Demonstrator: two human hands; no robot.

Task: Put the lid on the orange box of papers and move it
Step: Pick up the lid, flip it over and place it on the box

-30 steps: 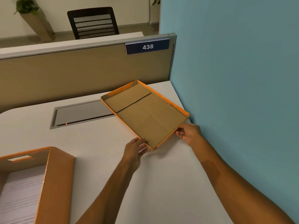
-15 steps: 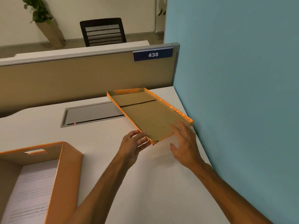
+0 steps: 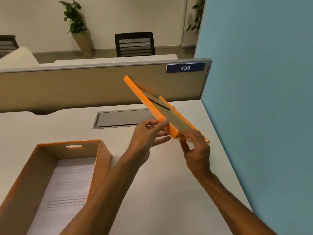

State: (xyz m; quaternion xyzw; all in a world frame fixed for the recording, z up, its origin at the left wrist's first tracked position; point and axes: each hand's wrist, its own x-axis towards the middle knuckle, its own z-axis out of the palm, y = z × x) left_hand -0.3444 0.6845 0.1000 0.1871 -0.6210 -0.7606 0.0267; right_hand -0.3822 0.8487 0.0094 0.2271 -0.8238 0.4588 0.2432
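The orange lid [image 3: 149,100] is in the air above the desk's right side, tipped steeply on edge, its brown cardboard inside facing right. My left hand [image 3: 147,134] pinches its near corner from the left. My right hand [image 3: 194,143] grips the same near end from the right and below. The open orange box [image 3: 101,160] stands at the lower left of the desk, with printed papers [image 3: 67,187] lying flat inside it and a handle slot in its far wall.
The white desk [image 3: 160,184] ends at a teal partition wall [image 3: 262,99] on the right and a tan divider [image 3: 84,87] with a "438" sign behind. A grey cable hatch [image 3: 122,118] is set in the desk under the lid. A chair and plants stand beyond.
The lid has risen off the desk and turned from nearly flat to steeply on edge. My right hand went from open beside it to gripping its near end. The view tilted up.
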